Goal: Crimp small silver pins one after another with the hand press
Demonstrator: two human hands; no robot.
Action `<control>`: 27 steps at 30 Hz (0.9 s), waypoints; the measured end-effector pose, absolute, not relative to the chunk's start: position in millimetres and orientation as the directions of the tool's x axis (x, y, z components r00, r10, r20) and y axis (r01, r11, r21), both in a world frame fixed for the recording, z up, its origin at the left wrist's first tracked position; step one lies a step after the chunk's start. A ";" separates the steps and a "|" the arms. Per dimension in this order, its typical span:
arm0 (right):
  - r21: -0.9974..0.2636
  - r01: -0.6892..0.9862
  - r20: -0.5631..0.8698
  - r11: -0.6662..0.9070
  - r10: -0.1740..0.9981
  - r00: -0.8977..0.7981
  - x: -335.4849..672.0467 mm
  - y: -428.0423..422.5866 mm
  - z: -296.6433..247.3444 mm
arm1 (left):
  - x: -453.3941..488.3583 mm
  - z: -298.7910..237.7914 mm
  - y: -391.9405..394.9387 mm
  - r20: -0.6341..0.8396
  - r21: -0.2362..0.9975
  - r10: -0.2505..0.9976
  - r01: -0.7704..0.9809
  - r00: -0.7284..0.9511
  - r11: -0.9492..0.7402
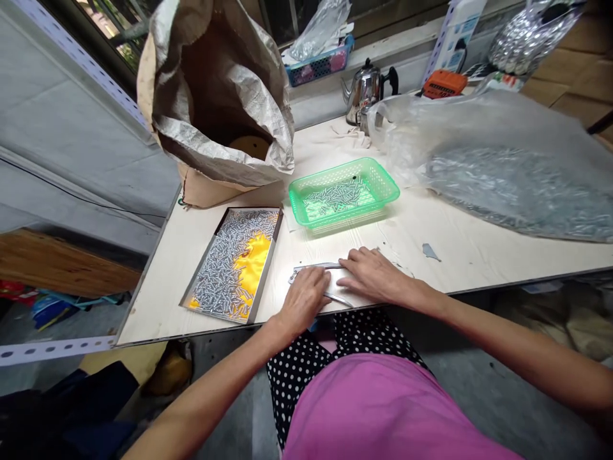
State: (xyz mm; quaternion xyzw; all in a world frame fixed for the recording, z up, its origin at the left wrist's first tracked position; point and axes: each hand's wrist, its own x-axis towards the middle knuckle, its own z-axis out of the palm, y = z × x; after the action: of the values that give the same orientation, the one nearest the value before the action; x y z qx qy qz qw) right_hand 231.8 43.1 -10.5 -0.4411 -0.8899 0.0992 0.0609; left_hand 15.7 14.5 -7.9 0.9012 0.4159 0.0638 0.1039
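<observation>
A silvery plier-like hand tool point(334, 298) lies at the table's front edge, with its narrow head to the left and two handles spreading to the right. Over its middle, my left hand point(306, 294) is closed around it, hiding part of the tool. My right hand point(371, 275) has its fingers stretched forward and the thumb apart, and its fingertips touch the end of the upper handle. Behind the hands, a green plastic basket point(306, 223) holds small metal pins point(340, 195). To the left, a shallow metal tray point(262, 287) contains many similar pins point(215, 268) on a yellow bottom.
A large lined paper sack point(167, 144) stands open at the back left. On the right lies a clear plastic bag point(517, 185) full of small metal parts. A steel kettle point(366, 92), an orange box point(444, 83) and a blue basket point(318, 67) are along the back.
</observation>
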 end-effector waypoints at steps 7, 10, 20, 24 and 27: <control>-0.197 0.812 0.060 0.550 0.833 -0.550 232.1 66.7 -24.1 | 22.8 -34.0 -29.3 0.149 0.374 0.741 0.656 0.655 -0.655; -0.228 0.816 0.082 0.531 0.846 -0.527 237.2 84.4 -25.4 | 23.9 -35.1 -28.5 0.152 0.451 0.763 0.643 0.628 -0.619; -0.257 0.461 0.138 0.850 0.504 -0.853 159.0 79.2 -7.5 | 25.3 -30.8 -25.0 0.179 0.498 0.744 0.593 0.643 -0.632; -0.187 0.330 0.117 0.925 0.354 -0.928 118.0 81.9 -19.1 | 23.2 -14.9 -40.9 0.274 0.414 0.664 0.538 0.696 -0.734; -0.157 0.305 0.131 0.939 0.326 -0.936 106.0 84.4 -28.2 | 3.2 -0.1 -43.1 0.429 0.270 0.608 0.548 0.668 -0.792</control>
State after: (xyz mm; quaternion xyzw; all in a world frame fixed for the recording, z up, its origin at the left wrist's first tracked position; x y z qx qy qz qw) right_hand 106.0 84.4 -28.2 -0.1606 -0.9816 0.0675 0.0777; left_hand 3.2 -43.1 -0.1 0.9113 0.3170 0.2561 0.0589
